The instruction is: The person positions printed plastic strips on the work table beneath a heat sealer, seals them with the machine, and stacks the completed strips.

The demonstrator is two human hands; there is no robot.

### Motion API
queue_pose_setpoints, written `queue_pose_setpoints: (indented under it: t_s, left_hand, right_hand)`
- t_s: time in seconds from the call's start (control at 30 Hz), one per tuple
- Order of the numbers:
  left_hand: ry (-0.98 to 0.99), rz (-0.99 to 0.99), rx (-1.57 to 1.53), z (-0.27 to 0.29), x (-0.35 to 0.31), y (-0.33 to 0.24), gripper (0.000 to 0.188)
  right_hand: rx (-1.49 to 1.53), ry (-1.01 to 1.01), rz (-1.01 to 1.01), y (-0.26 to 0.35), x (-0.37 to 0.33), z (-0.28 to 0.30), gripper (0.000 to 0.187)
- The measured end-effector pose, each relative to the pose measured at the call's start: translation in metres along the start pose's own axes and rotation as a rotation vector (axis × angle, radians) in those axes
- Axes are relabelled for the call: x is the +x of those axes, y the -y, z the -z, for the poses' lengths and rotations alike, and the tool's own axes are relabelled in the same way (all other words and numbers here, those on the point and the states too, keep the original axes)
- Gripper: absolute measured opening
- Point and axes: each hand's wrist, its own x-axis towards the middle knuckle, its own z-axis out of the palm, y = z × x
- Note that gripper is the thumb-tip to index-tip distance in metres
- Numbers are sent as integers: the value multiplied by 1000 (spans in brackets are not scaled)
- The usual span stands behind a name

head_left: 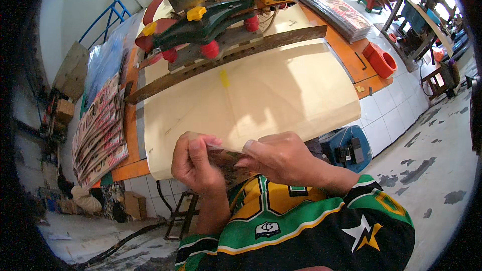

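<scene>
A thin, glossy printed plastic piece (225, 156) stretches between my two hands, close to my body and just over the near edge of the cream sheet (261, 85). My left hand (197, 163) pinches its left end between thumb and fingers. At the other end, my right hand (281, 158) is closed on it, thumb and fingertips pressed together. Most of the piece is hidden by my hands. Beyond the cream sheet stands a press machine with a dark green arm (211, 24), red and yellow knobs, and a long metal bar (231, 60).
Fanned printed plastic packs (103, 125) lie at the table's left; a flat stack (334, 7) lies at the far right. A red-orange tape roll (380, 61) and a hex key (360, 61) sit on the right edge. Below stands a blue bin (346, 145).
</scene>
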Motion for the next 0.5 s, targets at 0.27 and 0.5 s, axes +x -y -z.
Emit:
queue_pose_setpoints:
  t_s: [0.27,0.5]
  left_hand:
    - [-65,72,-69,12,-5,-3,33]
    - [-502,231,-301,55,30,27,28]
  right_hand:
    - [0,-41,76,15,-1,-12,23]
    - [-86,-5,189,23,-18,-11,15]
